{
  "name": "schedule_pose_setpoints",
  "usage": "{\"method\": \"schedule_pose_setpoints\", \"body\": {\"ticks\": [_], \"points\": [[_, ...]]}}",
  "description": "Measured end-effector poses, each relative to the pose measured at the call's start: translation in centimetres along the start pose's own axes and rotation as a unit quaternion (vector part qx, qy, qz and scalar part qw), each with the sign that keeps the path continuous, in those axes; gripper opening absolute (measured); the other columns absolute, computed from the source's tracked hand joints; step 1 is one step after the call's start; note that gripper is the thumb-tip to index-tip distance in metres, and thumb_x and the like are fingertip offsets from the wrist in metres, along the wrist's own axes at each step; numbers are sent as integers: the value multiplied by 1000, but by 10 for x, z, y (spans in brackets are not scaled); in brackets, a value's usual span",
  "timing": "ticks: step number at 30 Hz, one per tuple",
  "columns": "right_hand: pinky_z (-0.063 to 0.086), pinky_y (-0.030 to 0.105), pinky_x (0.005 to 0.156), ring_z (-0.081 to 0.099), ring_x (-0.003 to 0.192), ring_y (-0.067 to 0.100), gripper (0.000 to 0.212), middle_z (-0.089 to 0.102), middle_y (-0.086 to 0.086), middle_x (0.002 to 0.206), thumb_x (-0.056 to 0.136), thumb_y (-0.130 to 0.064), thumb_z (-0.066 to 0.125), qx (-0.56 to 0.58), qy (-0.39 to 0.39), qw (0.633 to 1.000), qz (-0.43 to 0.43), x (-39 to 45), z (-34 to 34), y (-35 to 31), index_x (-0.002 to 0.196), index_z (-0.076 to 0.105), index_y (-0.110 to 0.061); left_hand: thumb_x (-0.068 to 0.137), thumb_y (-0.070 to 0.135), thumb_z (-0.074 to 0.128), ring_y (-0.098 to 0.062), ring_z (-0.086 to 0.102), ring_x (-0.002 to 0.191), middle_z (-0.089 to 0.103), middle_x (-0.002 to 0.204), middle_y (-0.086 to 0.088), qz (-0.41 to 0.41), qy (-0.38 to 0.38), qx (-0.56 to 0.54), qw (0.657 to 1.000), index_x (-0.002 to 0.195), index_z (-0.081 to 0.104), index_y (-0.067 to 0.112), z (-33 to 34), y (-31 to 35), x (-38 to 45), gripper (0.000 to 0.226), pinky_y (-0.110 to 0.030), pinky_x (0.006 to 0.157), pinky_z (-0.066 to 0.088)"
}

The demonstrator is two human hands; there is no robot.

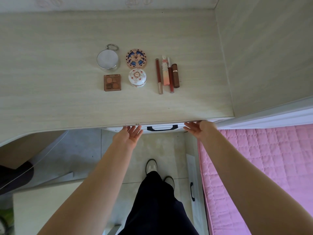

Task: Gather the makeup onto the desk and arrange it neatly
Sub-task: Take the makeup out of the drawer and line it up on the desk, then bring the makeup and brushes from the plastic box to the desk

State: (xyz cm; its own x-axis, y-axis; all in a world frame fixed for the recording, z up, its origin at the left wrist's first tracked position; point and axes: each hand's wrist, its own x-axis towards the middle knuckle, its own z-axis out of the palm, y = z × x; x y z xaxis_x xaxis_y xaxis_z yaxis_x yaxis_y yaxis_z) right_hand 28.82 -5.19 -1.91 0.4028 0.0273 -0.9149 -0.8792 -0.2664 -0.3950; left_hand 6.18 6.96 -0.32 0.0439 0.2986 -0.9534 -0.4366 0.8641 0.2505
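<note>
Makeup lies in tidy rows on the pale wooden desk [50,82]. A round silver mirror case [107,59] sits behind a brown eyeshadow palette [112,82]. A patterned round compact [136,58] sits behind a white floral jar [137,77]. To their right lie side by side a thin red pencil [159,76], a pink tube [165,72], a red lip gloss [170,77] and a brown lipstick [175,75]. My left hand [131,134] and my right hand [198,128] are at the drawer front [162,127] under the desk edge, fingers straight, holding nothing.
A wall panel [262,56] closes the desk's right side. A pink quilted bed [262,175] lies at the lower right. Below me are tiled floor, my dark trousers [157,204] and shoes. Another person's dark-clad leg [15,175] is at the left.
</note>
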Motion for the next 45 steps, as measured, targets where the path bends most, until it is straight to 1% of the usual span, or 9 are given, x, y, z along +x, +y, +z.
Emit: {"method": "schedule_pose_setpoints", "body": {"ticks": [4, 10, 13, 21, 27, 34, 37, 41, 45], "points": [[35, 63, 101, 43, 129, 43, 46, 54, 23, 116, 101, -8, 14, 5, -36, 999, 14, 5, -2, 3, 144, 29, -1, 104, 14, 36, -37, 58, 115, 54, 130, -15, 5, -12, 25, 1000, 122, 46, -2, -4, 0, -6, 26, -49, 87, 47], [53, 37, 62, 62, 90, 25, 34, 56, 10, 110, 97, -10, 41, -108, -71, 991, -42, -22, -12, 8, 130, 46, -6, 100, 8, 44, -35, 63, 103, 59, 123, -18, 47, -14, 50, 998, 125, 50, -4, -12, -5, -18, 28, -38, 84, 52], [50, 31, 65, 58, 76, 19, 14, 56, 9, 102, 91, -7, 49, -200, -57, 973, -105, -34, -24, 13, 102, 58, -11, 100, 7, 44, -34, 61, 107, 59, 124, -19, 65, -33, 77, 994, 127, 48, -5, -19, -13, -27, 31, -36, 85, 52], [42, 28, 83, 59, 108, 28, 39, 63, 9, 122, 94, -17, 44, -508, -32, 799, -321, -74, -90, 56, 131, 55, -12, 95, 18, 52, -20, 63, 83, 68, 96, -4, 226, -59, 366, 901, 111, 61, 6, -43, -69, -62, 22, -30, 77, 51], [42, 28, 86, 55, 113, 30, 37, 57, 13, 126, 96, -16, 43, -551, -46, 737, -389, -110, -156, 98, 131, 50, -5, 95, 21, 52, -15, 63, 96, 68, 106, -1, 403, -105, 588, 694, 114, 63, 15, -74, -124, -101, 23, -28, 84, 47], [41, 35, 90, 45, 115, 30, 33, 53, 9, 123, 97, -17, 39, -590, 0, 687, -424, -153, -225, 145, 128, 47, -9, 96, 22, 49, -19, 58, 109, 64, 116, 3, 465, -169, 714, 496, 125, 57, 20, -97, -188, -152, 31, -39, 91, 48], [39, 34, 98, 40, 123, 24, 38, 48, 3, 133, 99, -20, 37, -600, 35, 669, -437, -172, -243, 169, 137, 41, -14, 95, 21, 50, -22, 57, 108, 65, 116, 1, 511, -199, 748, 374, 127, 57, 17, -106, -205, -169, 33, -38, 89, 47], [31, 34, 108, 39, 129, 25, 43, 48, 5, 136, 99, -19, 35, -576, 100, 678, -445, -195, -253, 204, 140, 40, -9, 89, 13, 62, -26, 60, 102, 69, 108, -4, 562, -310, 741, 198, 120, 62, 7, -118, -207, -180, 32, -40, 85, 51], [29, 37, 111, 41, 130, 28, 43, 52, 10, 133, 97, -16, 38, -542, 170, 712, -414, -212, -254, 245, 138, 43, -4, 86, 13, 64, -23, 61, 103, 68, 109, -3, 567, -372, 729, 88, 119, 63, 7, -129, -197, -180, 34, -37, 87, 52]]}}
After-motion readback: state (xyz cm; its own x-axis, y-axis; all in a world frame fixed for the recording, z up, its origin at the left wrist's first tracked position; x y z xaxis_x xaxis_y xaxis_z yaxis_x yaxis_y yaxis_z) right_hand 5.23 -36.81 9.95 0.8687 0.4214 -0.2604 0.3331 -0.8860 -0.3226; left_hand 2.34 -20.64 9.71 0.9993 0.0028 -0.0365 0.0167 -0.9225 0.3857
